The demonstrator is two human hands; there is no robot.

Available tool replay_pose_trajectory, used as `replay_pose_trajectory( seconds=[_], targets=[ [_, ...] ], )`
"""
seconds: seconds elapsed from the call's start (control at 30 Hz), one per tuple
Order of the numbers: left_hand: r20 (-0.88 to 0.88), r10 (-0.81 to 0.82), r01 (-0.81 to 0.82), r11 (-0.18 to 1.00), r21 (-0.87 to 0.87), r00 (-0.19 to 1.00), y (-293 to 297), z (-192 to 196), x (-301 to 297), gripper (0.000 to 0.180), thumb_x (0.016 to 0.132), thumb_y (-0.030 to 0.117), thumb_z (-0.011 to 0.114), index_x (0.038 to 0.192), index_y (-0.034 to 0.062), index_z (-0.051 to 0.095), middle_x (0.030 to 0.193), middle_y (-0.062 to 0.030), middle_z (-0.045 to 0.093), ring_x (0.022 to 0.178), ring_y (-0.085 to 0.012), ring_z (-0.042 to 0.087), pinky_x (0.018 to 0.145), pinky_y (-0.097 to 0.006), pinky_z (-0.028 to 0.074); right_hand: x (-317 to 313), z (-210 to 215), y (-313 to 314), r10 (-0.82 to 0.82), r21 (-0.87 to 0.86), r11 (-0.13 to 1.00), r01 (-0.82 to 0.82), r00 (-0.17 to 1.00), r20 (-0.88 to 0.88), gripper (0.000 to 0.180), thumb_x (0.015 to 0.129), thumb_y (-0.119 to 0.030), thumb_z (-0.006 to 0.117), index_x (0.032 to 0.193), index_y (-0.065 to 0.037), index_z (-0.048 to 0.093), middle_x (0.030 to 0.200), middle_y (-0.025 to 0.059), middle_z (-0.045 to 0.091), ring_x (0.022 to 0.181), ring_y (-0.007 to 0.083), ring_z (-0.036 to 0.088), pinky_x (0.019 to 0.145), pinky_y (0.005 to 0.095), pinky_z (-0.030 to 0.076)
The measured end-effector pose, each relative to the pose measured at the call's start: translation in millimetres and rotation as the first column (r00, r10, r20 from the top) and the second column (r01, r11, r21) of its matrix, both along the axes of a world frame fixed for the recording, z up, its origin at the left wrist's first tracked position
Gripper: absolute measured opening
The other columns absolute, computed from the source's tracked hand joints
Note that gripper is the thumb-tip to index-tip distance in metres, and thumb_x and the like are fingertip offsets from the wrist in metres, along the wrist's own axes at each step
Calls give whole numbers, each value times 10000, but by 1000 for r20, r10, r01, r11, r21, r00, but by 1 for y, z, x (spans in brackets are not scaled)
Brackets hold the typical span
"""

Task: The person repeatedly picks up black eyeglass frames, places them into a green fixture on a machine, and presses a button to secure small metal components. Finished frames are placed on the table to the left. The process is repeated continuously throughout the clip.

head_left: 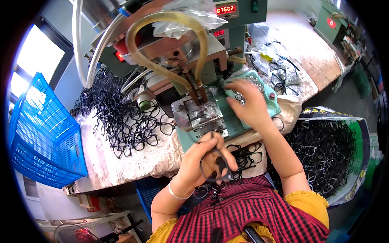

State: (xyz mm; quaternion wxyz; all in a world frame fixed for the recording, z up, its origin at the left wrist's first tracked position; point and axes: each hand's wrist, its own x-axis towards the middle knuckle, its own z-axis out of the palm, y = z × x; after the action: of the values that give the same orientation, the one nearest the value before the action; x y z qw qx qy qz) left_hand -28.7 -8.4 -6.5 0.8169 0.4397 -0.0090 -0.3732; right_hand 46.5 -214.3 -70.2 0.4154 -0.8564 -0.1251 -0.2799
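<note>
My left hand [208, 160], with a white bangle at the wrist, is closed around a black eyeglass frame [202, 162], just in front of the machine's metal fixture [204, 115]. Part of the frame is hidden by my fingers. My right hand [249, 103] is over the left side of a teal tray [274, 107] holding many small metal parts. Its thumb and fingers are apart, slightly blurred, and nothing shows between them. Two dark electrode arms [197, 91] with thick yellowish hoses [135, 30] reach down to the fixture.
Piles of black eyeglass frames [125, 121] cover the bench on the left, beside a blue plastic basket [48, 137]. To my right stands a large sack [360, 162] full of black frames. More frames [247, 156] lie by my lap. Clear plastic bags [259, 30] lie behind the tray.
</note>
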Motion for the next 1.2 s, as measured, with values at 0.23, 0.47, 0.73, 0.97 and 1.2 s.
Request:
replay_pose_trajectory(
  seconds=[0.23, 0.47, 0.73, 0.97, 1.2],
  targets=[
    [-120, 68, -75, 996, -56, 990, -13, -19, 10, 232, 1044, 308, 389, 956, 104, 457, 745, -202, 667, 429, -242, 573, 326, -270, 416, 10, -73, -54, -372, -265, 886, 382, 924, 86, 122, 764, -176, 756, 862, -104, 744, 1109, 128, 692, 1169, 332, 600, 951, 419, 498],
    [-42, 10, -10, 1000, -21, 999, -4, -31, 14, 322, 1054, 367, 388, 1018, 60, 479, 803, -221, 678, 509, -266, 627, 404, -291, 491, 58, -64, -20, -228, -397, 879, 262, 965, 133, 81, 804, -127, 647, 851, -120, 712, 889, 42, 661, 921, 259, 644, 725, 410, 519],
    [388, 388, -519, 789, 328, 836, 101, -82, -47, 180, 1018, 141, 537, 1140, 9, 538, 973, -184, 704, 810, -229, 690, 673, -324, 572, -5, -64, -45, -301, -245, 917, 314, 949, 92, 122, 792, -89, 709, 902, -35, 702, 1081, 134, 682, 1032, 332, 640, 889, 429, 513],
    [896, 279, -906, 346, 242, 346, 142, -17, -5, 81, 975, 57, 601, 1010, -15, 605, 923, -95, 690, 828, -144, 622, 766, -283, 501, -2, -58, -56, -357, -414, 836, 360, 930, 87, 135, 793, -97, 730, 910, -32, 712, 1221, 184, 651, 1208, 360, 577, 987, 439, 480],
    [582, -732, -933, -232, 276, 354, 141, -91, 97, 218, 773, 11, 615, 971, 83, 667, 889, -86, 660, 910, -307, 589, 787, -416, 461, 13, -55, -47, -264, -79, 962, 263, 964, -13, 163, 859, -32, 643, 996, -39, 731, 1017, 147, 710, 948, 327, 666, 864, 381, 512]
  ],
)
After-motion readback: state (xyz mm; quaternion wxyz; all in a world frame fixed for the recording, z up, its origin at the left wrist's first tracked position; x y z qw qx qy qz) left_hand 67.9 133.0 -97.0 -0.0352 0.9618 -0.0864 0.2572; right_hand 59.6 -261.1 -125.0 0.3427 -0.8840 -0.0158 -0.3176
